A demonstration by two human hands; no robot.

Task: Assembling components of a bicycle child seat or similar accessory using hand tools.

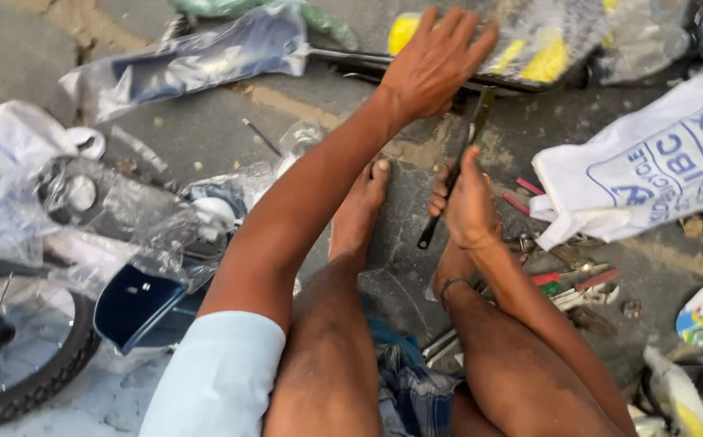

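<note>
1. Two loose heaps are lying nearest you: hand tools (582,287) on the right, a bicycle wheel (11,348) on the left, both within easy reach.
2. Your right hand (469,202) is gripping a dark flat wrench (456,178), fingers curled round its shaft, keeping it upright over the ground by your bare foot (359,214).
3. Farther off, your left hand (436,61) is pressing down, fingers spread wide, on the plastic-wrapped yellow-and-black part (529,48), seemingly steadying it.

Wrapped parts (197,53), tools (578,287) around bare ground (206,129)
</note>
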